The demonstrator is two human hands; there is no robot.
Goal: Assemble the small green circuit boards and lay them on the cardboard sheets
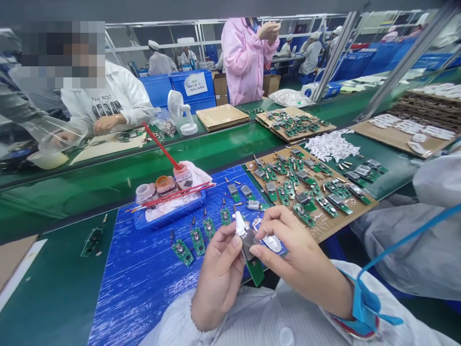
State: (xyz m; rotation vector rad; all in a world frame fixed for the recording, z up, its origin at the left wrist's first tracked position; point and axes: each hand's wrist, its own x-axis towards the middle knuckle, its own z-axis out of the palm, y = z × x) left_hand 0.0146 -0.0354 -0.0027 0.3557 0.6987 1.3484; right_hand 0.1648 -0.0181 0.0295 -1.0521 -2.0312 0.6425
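Note:
My left hand (218, 274) is closed on a green circuit board (255, 271) with a grey screen module, held tilted above the front of the blue mat (144, 274). A white cone-shaped tip (240, 224) sits at the board's upper end, by my left fingertips. On the other side, my right hand (295, 254) pinches the board's edge beside the screen; a blue wrist strap (363, 307) circles that wrist. Partly hidden behind my right fingers lies a white plastic shell (272, 242). Several circuit boards (182, 252) rest on the mat, some with screens facing up.
A blue tray (169, 216) holds small bottles, tissue and red sticks. Right of it, a cardboard sheet (345, 218) carries many boards, near a pile of white tips (333, 145). A co-worker (108, 96) sits across the green conveyor (90, 175); another person's sleeve (435, 182) is at right.

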